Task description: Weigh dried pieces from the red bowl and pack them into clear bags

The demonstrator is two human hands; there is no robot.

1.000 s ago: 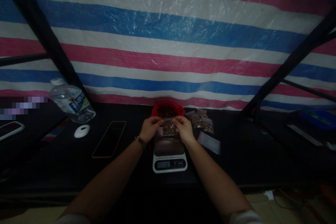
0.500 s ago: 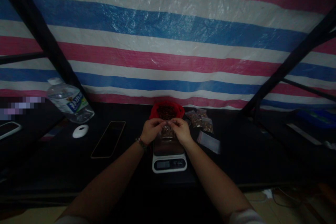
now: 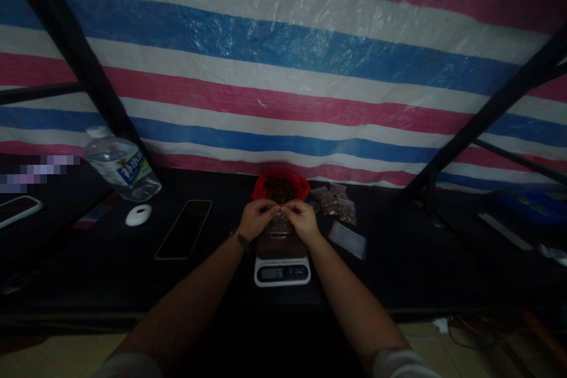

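Between both hands is a small clear zip bag (image 3: 280, 224) with brown bits inside, above the plate of a white digital scale (image 3: 282, 272). My left hand (image 3: 257, 218) pinches the bag's top edge, and my right hand (image 3: 302, 220) pinches it close beside, fingertips nearly meeting. Just behind the hands stands a red container (image 3: 257, 188) of dark brown pieces. To the right lie several filled zip bags (image 3: 336, 201) and a stack of flat clear bags (image 3: 348, 240). Dim light hides the finer detail of the bag's seal.
Left of the scale lie a dark phone (image 3: 184, 230), a white mouse (image 3: 138, 215) and a large water bottle (image 3: 123, 165). Another phone (image 3: 18, 210) is at the far left. A striped sheet (image 3: 283, 82) hangs behind the black table, between dark metal bars. A blue object (image 3: 531, 207) sits far right.
Both hands keep their pinch on the zip bag, with fingertips slightly shifted along its top. The whole view has tilted a little.
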